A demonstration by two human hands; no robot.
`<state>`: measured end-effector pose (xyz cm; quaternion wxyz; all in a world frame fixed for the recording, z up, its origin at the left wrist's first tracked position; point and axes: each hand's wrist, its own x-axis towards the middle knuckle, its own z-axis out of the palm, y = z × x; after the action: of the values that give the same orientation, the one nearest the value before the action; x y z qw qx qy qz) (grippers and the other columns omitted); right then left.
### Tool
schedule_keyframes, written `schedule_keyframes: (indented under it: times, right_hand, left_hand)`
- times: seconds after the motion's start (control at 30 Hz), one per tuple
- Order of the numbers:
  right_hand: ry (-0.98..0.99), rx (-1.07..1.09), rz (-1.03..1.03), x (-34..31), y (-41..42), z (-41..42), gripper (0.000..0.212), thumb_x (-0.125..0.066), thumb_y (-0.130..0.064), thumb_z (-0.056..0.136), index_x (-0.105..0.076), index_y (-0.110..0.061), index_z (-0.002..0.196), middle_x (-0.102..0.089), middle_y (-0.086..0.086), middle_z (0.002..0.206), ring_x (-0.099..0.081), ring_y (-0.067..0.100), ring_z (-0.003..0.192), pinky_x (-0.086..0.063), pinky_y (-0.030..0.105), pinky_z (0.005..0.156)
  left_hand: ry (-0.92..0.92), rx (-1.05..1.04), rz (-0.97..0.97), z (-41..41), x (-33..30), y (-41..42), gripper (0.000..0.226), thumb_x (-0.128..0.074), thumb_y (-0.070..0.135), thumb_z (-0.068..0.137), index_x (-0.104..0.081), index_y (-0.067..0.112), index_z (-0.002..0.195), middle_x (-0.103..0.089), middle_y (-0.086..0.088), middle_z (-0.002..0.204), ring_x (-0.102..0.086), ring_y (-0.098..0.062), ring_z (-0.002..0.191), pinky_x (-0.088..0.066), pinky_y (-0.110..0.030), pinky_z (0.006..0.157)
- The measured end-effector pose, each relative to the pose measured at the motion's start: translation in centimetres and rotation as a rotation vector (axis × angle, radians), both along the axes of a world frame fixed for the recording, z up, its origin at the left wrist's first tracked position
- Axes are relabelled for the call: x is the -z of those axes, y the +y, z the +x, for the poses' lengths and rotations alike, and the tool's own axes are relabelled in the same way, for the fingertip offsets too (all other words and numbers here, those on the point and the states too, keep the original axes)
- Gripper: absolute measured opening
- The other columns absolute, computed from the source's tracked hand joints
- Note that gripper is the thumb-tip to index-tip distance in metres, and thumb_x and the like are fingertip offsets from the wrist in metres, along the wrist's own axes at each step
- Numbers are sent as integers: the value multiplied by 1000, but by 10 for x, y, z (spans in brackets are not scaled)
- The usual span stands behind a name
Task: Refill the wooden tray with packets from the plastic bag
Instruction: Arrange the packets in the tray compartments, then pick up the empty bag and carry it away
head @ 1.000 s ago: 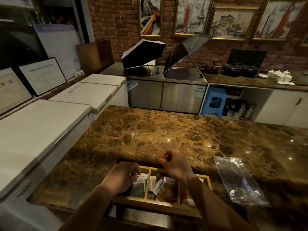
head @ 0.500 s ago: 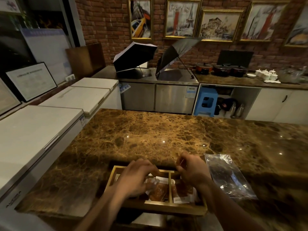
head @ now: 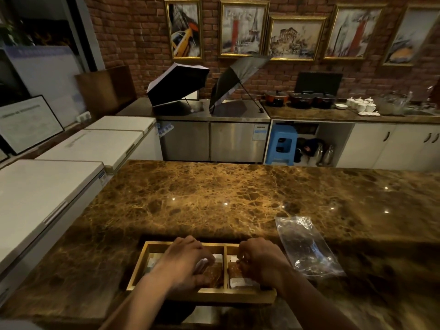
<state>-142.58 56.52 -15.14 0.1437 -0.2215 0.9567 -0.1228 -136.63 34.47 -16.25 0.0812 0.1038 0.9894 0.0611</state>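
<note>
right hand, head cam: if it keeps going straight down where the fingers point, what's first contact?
Most likely the brown packet in the right compartment of the wooden tray. The right hand is curled over it, fingertips aimed down at it; whether they already touch is unclear. The plastic bag lies off to its right, out of that line.

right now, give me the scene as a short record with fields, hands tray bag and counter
surface: brown marble counter
wooden tray: at the near edge of the counter, divided into compartments, brown and white packets inside
left hand: down in the tray over the middle compartment, fingers on packets
right hand: down in the right compartment, fingers on a packet
plastic bag: clear, lying flat on the counter right of the tray, looks nearly empty
grip: cannot tell whether either hand is holding a packet
</note>
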Motion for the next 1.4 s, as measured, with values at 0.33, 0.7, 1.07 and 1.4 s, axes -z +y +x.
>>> schedule_keyframes:
  times: [0.33,0.7,1.07,1.4]
  right_hand:
    - [196,325,-212,-10,63,-23,6,-64,-35,93,-67,-34,98,-69,-11,96,-65,10,89,-57,33,79]
    - [76,678,-83,6,166,-29,30,-66,-45,92,-64,-35,120,-69,-6,120,-66,19,109,-49,32,79]
    - [-49,721,-137,30,187,-35,41,-69,-48,85,-60,-28,120,-69,0,122,-65,24,116,-51,33,87]
    - [-33,780,-443,31,187,-54,31,-70,-17,82,-69,-20,113,-74,5,107,-69,25,99,-58,38,88]
  left_hand:
    - [48,-119,260,-29,-21,43,46,-61,56,91,-52,44,136,-55,13,142,-47,-14,133,-41,-36,108]
    - [2,-124,397,-66,-24,157,46,-65,51,90,-53,43,133,-56,9,133,-49,-16,126,-43,-35,97]
    - [-66,-63,96,-92,7,223,59,-55,56,93,-47,29,145,-56,-8,145,-44,-29,137,-28,-41,116]
    - [-15,-143,241,-98,6,219,33,-57,50,92,-65,32,119,-71,4,117,-63,-18,112,-48,-36,99]
